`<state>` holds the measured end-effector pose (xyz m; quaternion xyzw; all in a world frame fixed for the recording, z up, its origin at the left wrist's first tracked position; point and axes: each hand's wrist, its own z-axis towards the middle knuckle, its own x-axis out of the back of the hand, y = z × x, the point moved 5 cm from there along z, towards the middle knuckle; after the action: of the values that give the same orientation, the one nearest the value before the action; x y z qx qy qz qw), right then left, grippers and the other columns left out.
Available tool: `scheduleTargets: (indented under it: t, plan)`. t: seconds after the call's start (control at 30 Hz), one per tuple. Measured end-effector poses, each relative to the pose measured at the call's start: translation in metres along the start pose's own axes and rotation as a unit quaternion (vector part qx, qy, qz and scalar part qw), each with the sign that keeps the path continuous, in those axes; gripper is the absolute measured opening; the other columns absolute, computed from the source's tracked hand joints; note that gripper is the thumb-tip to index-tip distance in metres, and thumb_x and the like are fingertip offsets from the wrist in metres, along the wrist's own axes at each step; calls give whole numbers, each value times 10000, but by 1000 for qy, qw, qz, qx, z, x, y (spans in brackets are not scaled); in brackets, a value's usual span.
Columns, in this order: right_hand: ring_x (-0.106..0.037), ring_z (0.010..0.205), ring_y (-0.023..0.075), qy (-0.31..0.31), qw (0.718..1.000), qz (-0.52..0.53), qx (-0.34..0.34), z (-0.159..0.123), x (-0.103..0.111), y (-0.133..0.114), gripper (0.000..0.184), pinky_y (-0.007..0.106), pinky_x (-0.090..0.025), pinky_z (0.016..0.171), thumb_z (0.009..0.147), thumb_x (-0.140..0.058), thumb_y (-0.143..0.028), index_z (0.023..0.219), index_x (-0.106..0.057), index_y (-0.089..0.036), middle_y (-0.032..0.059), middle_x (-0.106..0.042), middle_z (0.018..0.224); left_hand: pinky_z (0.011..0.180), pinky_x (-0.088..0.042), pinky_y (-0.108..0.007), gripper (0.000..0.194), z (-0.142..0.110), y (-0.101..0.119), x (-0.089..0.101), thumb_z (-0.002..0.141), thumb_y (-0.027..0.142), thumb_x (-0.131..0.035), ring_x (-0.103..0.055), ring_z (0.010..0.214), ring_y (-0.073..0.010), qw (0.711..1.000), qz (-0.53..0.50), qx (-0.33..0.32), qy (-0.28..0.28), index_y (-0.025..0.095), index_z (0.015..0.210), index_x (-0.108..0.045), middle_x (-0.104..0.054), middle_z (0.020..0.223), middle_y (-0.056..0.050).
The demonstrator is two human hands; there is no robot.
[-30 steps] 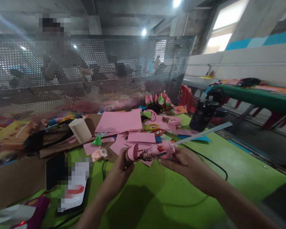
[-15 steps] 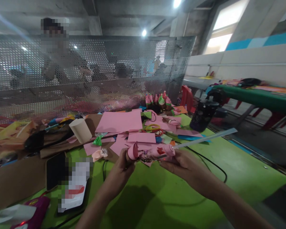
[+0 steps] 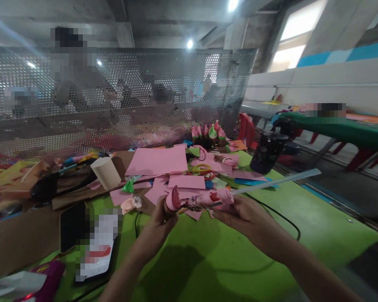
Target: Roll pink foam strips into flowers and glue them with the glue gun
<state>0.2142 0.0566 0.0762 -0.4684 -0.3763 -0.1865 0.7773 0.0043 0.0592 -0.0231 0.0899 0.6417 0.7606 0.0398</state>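
My left hand (image 3: 164,220) is closed around a small foam ice cream cone, whose pink curled top (image 3: 173,199) shows above my fingers; its brown lower part is mostly hidden. Closed from the right, my right hand (image 3: 247,218) grips a pink glue gun (image 3: 222,197). A long translucent glue stick (image 3: 280,181) juts from the gun's back end toward the right. The gun's front points at the cone's pink top; whether its nozzle touches is hard to make out. Both hands are above the green tabletop (image 3: 227,264).
Pink foam sheets (image 3: 157,161), yellow-handled scissors (image 3: 201,169) and a white roll (image 3: 106,173) lie ahead. Finished cones (image 3: 212,132) stand at the back. Phones (image 3: 72,226) lie left, a dark tumbler (image 3: 267,153) stands right. A black cable (image 3: 280,217) crosses the table. A perforated screen rises behind.
My right hand has shifted slightly right with the glue gun, and my left hand slightly left with the cone, so the two are a little farther apart. Both grips are unchanged.
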Motion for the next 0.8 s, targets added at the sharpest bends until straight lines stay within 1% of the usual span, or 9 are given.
scheduleTargets:
  t: [0.1,0.17,0.33,0.47,0.57,0.67,0.73,0.8]
  plan:
    - [-546,662,179,-25,999,17,-8,0,-2,3,305,271,-442,632,915,-551,-442,754,-631,-196,19,-588,674,998,-390,-290,441,0,0,1,895,299,-550,-487,1169,-184,1000,4,0,7,228,1299,-391,-508,1330,-75]
    - [-541,665,176,-31,999,30,-13,-1,-3,5,311,268,-439,631,918,-545,-450,768,-637,-194,18,-587,682,994,-394,-288,444,0,1,1,892,295,-548,-488,1165,-182,1000,11,1,10,225,1301,-392,-515,1326,-75]
    - [-515,649,164,-18,997,63,-47,-5,-2,17,348,261,-426,583,882,-567,-508,760,-641,-191,11,-566,700,1015,-387,-302,465,1,2,2,875,327,-559,-495,1158,-176,1000,4,20,24,218,1301,-407,-545,1299,-73]
    - [-477,572,151,-5,988,116,-104,-16,3,39,388,248,-393,484,854,-557,-563,746,-630,-198,-4,-511,627,1077,-342,-336,556,1,-2,1,806,386,-624,-495,1188,-186,997,-47,48,40,220,1300,-429,-562,1307,-75]
    - [-465,502,144,-5,979,135,-151,-28,7,64,430,248,-386,447,831,-546,-608,690,-581,-204,-18,-488,543,1092,-338,-355,602,0,-2,1,767,407,-660,-493,1215,-205,994,-76,61,47,224,1304,-459,-558,1339,-81]
    - [-476,455,146,-12,980,79,-181,-40,8,94,433,260,-400,449,854,-502,-596,654,-538,-214,-19,-499,487,1094,-342,-388,621,-2,0,3,736,390,-695,-483,1242,-239,991,-93,78,57,220,1300,-497,-555,1358,-98]
    - [-534,496,172,-8,984,-6,-179,-48,10,110,397,277,-406,467,873,-491,-555,682,-564,-215,16,-579,552,1095,-336,-405,638,-3,2,3,727,373,-706,-459,1269,-260,988,-108,97,59,217,1309,-499,-528,1392,-111]
    - [-581,554,206,8,978,-121,-168,-54,17,119,370,298,-394,486,861,-513,-538,686,-588,-221,51,-636,640,1087,-336,-400,632,-4,5,3,737,362,-699,-449,1270,-261,986,-116,105,54,215,1316,-489,-502,1413,-114]
